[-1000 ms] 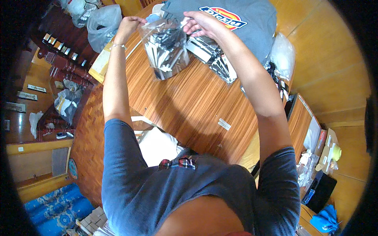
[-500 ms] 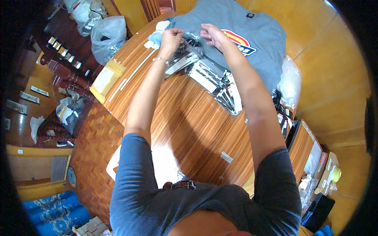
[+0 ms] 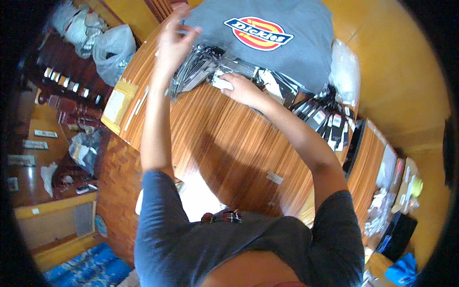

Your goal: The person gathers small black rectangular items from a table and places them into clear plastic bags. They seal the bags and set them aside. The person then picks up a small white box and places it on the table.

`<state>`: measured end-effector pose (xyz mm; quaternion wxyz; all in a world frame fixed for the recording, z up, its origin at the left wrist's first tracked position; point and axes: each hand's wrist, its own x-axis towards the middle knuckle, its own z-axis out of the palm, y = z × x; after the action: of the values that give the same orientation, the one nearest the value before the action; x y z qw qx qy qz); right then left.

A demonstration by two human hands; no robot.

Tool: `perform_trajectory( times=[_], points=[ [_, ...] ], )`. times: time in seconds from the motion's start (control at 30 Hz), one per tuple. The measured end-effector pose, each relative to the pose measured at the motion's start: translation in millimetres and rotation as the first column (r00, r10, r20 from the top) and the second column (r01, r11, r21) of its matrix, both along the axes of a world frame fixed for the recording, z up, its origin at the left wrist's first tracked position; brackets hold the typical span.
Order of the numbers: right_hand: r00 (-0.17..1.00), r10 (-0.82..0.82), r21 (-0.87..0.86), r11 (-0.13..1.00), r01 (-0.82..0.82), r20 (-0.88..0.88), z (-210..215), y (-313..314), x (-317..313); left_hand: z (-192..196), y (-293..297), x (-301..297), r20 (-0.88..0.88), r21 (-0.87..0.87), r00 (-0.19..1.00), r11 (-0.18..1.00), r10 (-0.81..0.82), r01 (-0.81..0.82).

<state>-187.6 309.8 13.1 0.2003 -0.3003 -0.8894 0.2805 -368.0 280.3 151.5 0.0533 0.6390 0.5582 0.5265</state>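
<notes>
Left hand (image 3: 176,42), eleven o'clock: blurred, fingers parted. Right hand (image 3: 242,91), twelve o'clock: on white tag (image 3: 220,81), grip unclear. Grey garment (image 3: 267,56) beyond, toward one o'clock.

A brown wood-grain table (image 3: 220,124) bears black-and-white card tags (image 3: 197,72) beside the right hand (image 3: 243,89), a grey printed cloth garment (image 3: 301,60) beyond it, and a yellow rectangular packet (image 3: 118,103) left of the left hand (image 3: 174,43).

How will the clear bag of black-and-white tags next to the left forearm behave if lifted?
Probably floppy: the clear bag looks like thin, wrinkled film. Its glossy surface suggests it may be a bit slippery. The flat tags look loosely fanned, so they'd likely slide and shift the weight.
</notes>
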Motion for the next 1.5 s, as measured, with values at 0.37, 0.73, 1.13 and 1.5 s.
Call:
perform_trajectory(
  times=[0.37,0.73,1.13,1.5],
  points=[
    [0.967,-0.066,0.196,0.98,0.017,0.245,-6,-25,-2,89,-221,121,-0.441,0.285,-0.094,-0.238,-0.893,0.928],
    [0.951,-0.001,-0.231,0.97,-0.074,-0.31,-12,-151,125,85,-231,140,-0.406,0.235,-0.362,-0.479,-0.839,0.846],
    [0.695,-0.611,-0.044,0.762,0.646,-0.38,-32,-36,318,85,-213,200,-0.396,0.232,-0.613,-0.72,-0.684,0.654],
    [0.406,-0.884,0.174,0.373,0.911,-0.232,-21,92,367,39,-172,262,0.343,0.342,-0.605,-0.505,-0.719,0.793]
  ],
)
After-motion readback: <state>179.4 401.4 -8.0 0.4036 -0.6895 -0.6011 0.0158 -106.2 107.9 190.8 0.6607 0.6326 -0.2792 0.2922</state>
